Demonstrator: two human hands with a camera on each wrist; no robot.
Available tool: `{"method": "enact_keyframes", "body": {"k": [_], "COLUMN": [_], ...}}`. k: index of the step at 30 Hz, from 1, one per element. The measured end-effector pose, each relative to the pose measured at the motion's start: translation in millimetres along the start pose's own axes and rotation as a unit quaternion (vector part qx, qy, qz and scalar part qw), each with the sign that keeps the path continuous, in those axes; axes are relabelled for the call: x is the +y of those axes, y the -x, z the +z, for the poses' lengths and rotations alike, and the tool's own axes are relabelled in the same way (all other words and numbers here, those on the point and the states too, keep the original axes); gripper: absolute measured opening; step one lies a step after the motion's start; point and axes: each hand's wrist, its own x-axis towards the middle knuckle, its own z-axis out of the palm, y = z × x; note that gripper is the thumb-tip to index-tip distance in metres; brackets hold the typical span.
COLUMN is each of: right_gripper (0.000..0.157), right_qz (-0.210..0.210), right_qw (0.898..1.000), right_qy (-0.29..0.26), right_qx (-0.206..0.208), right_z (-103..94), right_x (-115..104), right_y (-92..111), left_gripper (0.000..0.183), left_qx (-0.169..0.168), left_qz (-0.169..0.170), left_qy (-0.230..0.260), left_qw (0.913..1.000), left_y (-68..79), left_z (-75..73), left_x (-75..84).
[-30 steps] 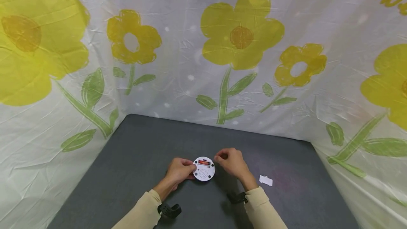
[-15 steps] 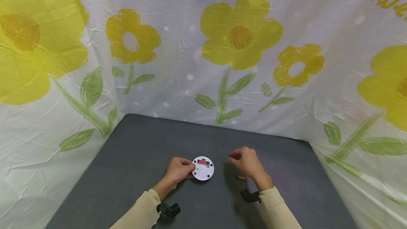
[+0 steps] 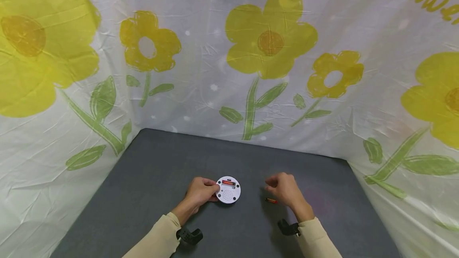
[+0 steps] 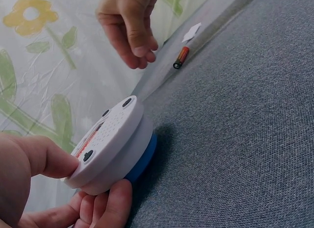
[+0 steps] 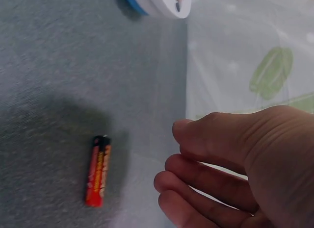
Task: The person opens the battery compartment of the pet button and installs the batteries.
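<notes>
My left hand (image 3: pixel 201 191) pinches the left rim of a round white battery-powered device (image 3: pixel 229 194), thumb on top and fingers beneath. Its underside faces up, showing speaker holes, dark round feet and a compartment with a red battery (image 3: pixel 228 183) in it; the left wrist view shows a blue part (image 4: pixel 145 159) toward the table. To the right, my right hand (image 3: pixel 285 189) hovers with loosely bent fingers and nothing between them. A loose red and black battery (image 5: pixel 98 171) lies on the table just beside that hand, apart from the fingertips.
The small white battery cover (image 4: pixel 192 32) lies on the table beyond the loose battery; in the head view the right arm hides it. A dark grey table (image 3: pixel 172 154) is bordered by a hanging sheet (image 3: pixel 201 102) printed with yellow flowers.
My right hand has moved away from the device to the right, then lowered slightly toward the loose battery, which has come into view. The left hand keeps its hold on the device.
</notes>
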Motion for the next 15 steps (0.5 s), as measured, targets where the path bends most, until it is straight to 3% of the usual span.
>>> {"method": "enact_keyframes", "body": {"k": [8,15], "right_gripper": [0.020,0.017], "right_qz": [0.002,-0.025], "right_qw": [1.000,0.998], "right_qy": [0.026,0.062], "right_qx": [-0.011,0.012], "right_z": [7.1,12.3], "right_x": [7.6,8.5], "right_y": [7.5,11.7], "left_gripper": [0.026,0.026], "left_qx": [0.000,-0.001], "left_qz": [-0.005,-0.001], "left_qy": [-0.001,-0.001], "left_qw": [1.0000,1.0000], "left_y": [0.5,0.7], "left_z": [0.3,0.5], "left_x": [0.6,-0.3]}}
